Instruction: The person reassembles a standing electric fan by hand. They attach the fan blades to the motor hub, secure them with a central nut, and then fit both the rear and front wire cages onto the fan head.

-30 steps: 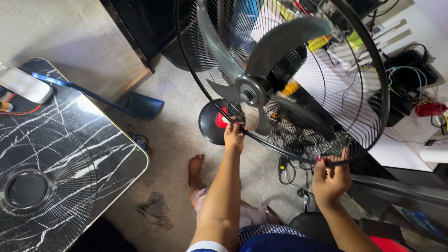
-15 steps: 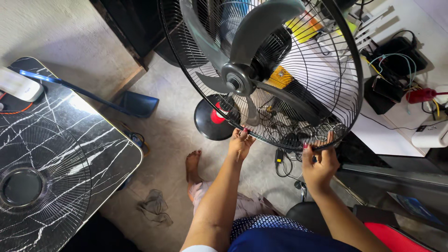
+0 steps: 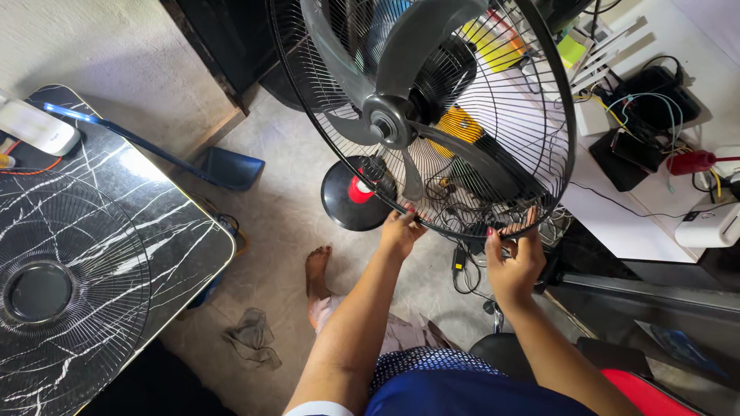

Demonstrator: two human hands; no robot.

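Black wire fan guard (image 3: 493,131) steadied at lower rim: left hand (image 3: 401,231) and right hand (image 3: 512,266) grips clamped on rim, blades (image 3: 416,46) exposed.

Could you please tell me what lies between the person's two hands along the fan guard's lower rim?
In the head view, only the black wire fan guard's rim spans between left hand and right hand.

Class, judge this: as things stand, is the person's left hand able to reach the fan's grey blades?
Probably yes: the left hand grips the guard rim, and no front grille covers the blades; that grille lies on the table.
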